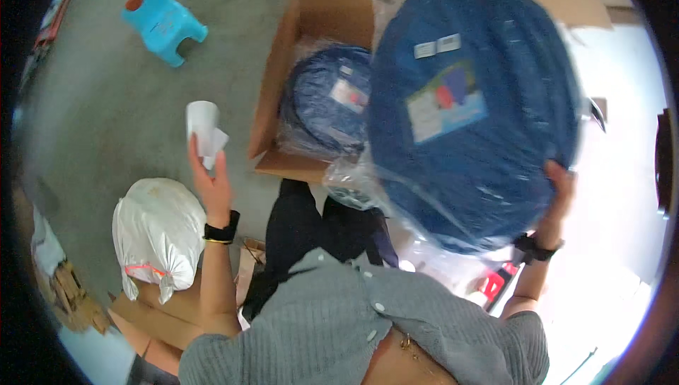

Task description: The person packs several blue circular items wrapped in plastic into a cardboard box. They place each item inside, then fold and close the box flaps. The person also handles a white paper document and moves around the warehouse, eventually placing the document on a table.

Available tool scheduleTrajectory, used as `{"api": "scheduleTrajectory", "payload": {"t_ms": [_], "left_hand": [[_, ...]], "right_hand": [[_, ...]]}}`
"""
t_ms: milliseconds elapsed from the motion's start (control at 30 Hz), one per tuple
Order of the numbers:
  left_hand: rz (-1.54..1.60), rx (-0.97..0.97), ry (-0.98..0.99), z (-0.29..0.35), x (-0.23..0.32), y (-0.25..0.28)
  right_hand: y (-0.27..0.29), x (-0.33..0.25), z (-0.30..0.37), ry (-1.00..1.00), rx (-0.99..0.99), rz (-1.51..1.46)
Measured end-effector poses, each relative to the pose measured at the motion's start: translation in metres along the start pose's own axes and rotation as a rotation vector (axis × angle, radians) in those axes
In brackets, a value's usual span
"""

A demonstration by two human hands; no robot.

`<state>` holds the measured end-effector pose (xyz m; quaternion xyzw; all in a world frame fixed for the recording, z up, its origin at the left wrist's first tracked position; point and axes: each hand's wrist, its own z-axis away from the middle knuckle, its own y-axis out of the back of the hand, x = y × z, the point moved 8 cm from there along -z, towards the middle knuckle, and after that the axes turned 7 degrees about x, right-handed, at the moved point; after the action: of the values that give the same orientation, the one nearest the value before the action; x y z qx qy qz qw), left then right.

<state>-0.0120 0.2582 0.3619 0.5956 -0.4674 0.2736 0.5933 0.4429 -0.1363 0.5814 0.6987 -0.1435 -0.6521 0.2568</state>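
My left hand is at the left, its fingers around the lower end of a white roll, which looks like paper or labels. A loose white piece hangs off the roll by my thumb. On the right, my right hand grips the lower right edge of a large flat round dark blue package in a clear plastic bag. The package is tilted up and has a picture card and two small white labels on its face. Behind it, a similar bagged blue round package lies in an open cardboard box, partly hidden.
A light blue plastic stool stands on the grey floor at the far left. A tied white bag sits on cardboard at the lower left. Bright white surfaces and a red object lie at the right.
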Motion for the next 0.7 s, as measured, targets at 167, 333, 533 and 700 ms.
{"api": "scheduleTrajectory", "payload": {"t_ms": [167, 333, 533, 700], "left_hand": [[-0.054, 0.058, -0.101, 0.005, 0.052, 0.016], [-0.082, 0.062, -0.162, 0.007, 0.06, 0.004], [-0.004, 0.087, -0.162, 0.015, 0.119, -0.009], [0.128, 0.065, -0.172, 0.036, 0.157, -0.03]], "right_hand": [[0.178, -0.094, 0.034, -0.034, 0.43, 0.011], [0.294, -0.124, 0.03, 0.399, 0.367, 0.502], [0.194, -0.012, -0.056, 0.134, 0.059, 0.281], [0.133, 0.044, -0.083, 0.101, -0.168, 0.055]]}}
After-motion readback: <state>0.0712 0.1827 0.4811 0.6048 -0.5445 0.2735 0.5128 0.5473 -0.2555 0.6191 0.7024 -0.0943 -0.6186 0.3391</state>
